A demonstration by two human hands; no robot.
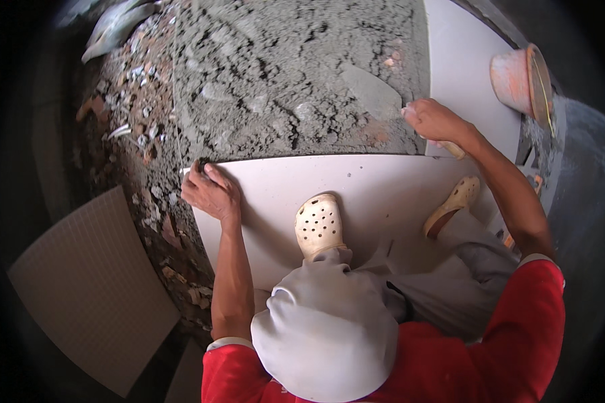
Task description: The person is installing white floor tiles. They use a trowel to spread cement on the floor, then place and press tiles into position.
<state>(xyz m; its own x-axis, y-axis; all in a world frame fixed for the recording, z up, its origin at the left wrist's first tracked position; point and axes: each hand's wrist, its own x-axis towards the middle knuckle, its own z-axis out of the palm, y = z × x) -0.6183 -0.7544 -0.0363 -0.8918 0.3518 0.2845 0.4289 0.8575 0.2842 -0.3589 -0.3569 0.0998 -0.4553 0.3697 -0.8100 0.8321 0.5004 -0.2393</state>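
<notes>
My right hand [444,124] is wrapped round the handle of a trowel [372,93]. Its flat grey blade lies on a bed of rough grey mortar [269,74], and the handle end sticks out below my palm. At the near edge of that bed lies a large white tile [269,195]. My left hand [212,191] is closed at the tile's far left corner, its fingers curled over the edge beside the mortar. A dark bit shows between the fingertips, too small to name. Another white tile [460,67] borders the mortar on the right.
Cream clogs [319,221] on my feet stand on the near tile. A mortar-stained bucket [517,84] is tipped at the right. Broken rubble [141,121] runs along the left, with a loose tile, grid-patterned side up [94,282], and a pale bag [117,27] behind.
</notes>
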